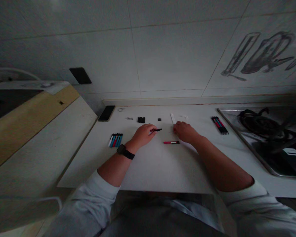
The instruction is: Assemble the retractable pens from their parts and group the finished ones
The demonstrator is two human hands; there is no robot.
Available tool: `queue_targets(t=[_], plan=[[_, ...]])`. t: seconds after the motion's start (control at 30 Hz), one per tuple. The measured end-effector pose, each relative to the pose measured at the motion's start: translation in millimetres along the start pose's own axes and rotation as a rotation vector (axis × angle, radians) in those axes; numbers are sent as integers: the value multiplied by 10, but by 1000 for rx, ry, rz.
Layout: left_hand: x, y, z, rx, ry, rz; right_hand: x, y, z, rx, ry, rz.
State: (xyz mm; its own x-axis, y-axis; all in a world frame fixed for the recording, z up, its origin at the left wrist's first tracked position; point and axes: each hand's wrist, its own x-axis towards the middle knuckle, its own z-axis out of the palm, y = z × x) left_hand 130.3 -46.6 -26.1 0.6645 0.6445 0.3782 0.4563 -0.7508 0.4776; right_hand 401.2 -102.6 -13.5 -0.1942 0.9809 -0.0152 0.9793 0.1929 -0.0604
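My left hand (145, 135) is closed in a pinch around a small black pen part (158, 130), whose tip points right. A little to the right, my right hand (186, 131) rests low at the tabletop with its fingers pressed together. A thin white stick (171, 132) pokes out leftward from its fingertips, and a white strip (172, 118) lies just behind them. Between and below the hands lies a red and black pen barrel (171, 142). Behind are black pen parts in a row (141, 119), a small black piece (159, 119), springs (129, 118) and small clear pieces (184, 117).
Several coloured pen barrels (115, 140) lie side by side at left. Several pens (219, 125) lie at right, beside a metal-rimmed stove (251, 144). A phone (106, 113) and a ring (120, 109) are at the back left. The tiled wall (170, 59) bounds the white counter (158, 171).
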Motion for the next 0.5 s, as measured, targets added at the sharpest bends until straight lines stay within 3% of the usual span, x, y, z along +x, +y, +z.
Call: queue_targets(t=[0.2, 0.33, 0.5], plan=[[7, -21, -15, 48, 53, -42, 11, -91, -73, 203, 167, 21], [10, -20, -29, 48, 98, -62, 12, -123, -84, 303, 343, -84], [15, -17, -19, 40, 124, -33, -1, -162, -56, 361, 431, -210]])
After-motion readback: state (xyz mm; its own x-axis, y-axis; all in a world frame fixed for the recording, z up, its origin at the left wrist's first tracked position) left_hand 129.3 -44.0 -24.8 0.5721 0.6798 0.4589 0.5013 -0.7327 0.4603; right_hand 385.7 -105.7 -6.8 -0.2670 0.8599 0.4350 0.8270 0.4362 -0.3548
